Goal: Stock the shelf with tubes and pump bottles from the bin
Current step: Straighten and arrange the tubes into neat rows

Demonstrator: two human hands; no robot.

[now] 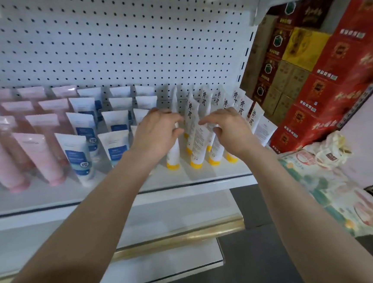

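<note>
Yellow-capped tubes (194,136) stand cap-down on the shelf (197,174), right of the blue-labelled tubes (78,155), probably so labels face outward. The left hand (158,134) and right hand (227,131) flank them, fingers loosely spread, likely straightening; firm grip cannot be told.

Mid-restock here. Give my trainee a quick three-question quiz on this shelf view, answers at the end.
1. True or false: both hands are at the yellow-capped tubes.
2. Which tubes stand furthest left on the shelf: A) pink, B) blue-labelled, C) yellow-capped?
3. What stands stacked past the shelf's right end?

Key:
1. True: the left hand and the right hand both reach into that group.
2. A: the pink tubes; the blue-labelled tubes stand in the middle.
3. Red cartons.
</note>
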